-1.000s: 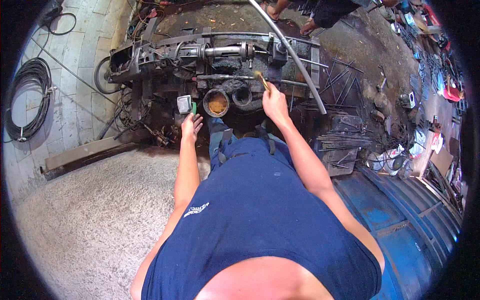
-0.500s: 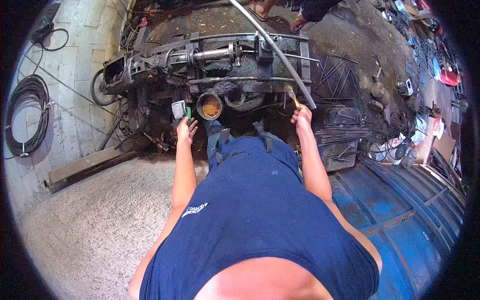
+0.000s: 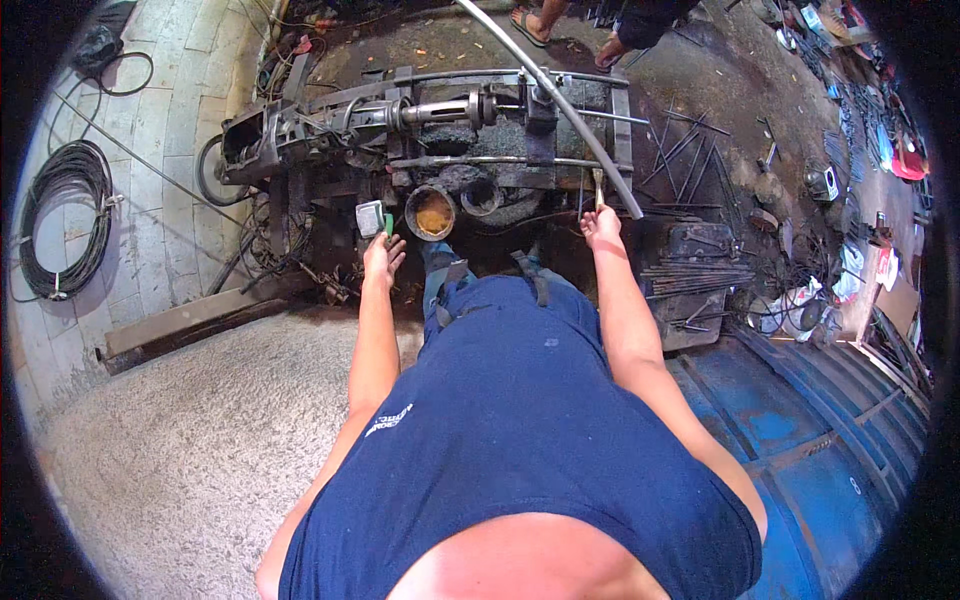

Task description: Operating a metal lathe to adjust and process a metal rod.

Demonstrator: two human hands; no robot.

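My right hand (image 3: pixel 602 226) is closed around the handle of a small brush (image 3: pixel 599 186), its bristle end pointing away from me at the machine's near rail. A long grey metal rod (image 3: pixel 585 130) slants down past the brush on its right. My left hand (image 3: pixel 384 256) has its fingers apart, beside a green piece (image 3: pixel 388 227) and a pale square-faced box (image 3: pixel 369 218). Whether it touches the green piece I cannot tell. Between my hands, nearer the left, is a round tin (image 3: pixel 431 213) with orange-brown stuff inside. Beyond it lies the dark, lathe-like machine (image 3: pixel 440 112).
A black cable coil (image 3: pixel 70 220) lies on the tiles at left. Thin metal rods (image 3: pixel 697 277) rest on a box at right, near a blue metal panel (image 3: pixel 780 430). Another person's foot (image 3: pixel 531 28) and hand (image 3: pixel 611 50) show at the far side.
The brush in my right hand has turned from slanting to nearly upright. The whole view has shifted a little, with the scene sliding right. My left hand stays beside the green piece.
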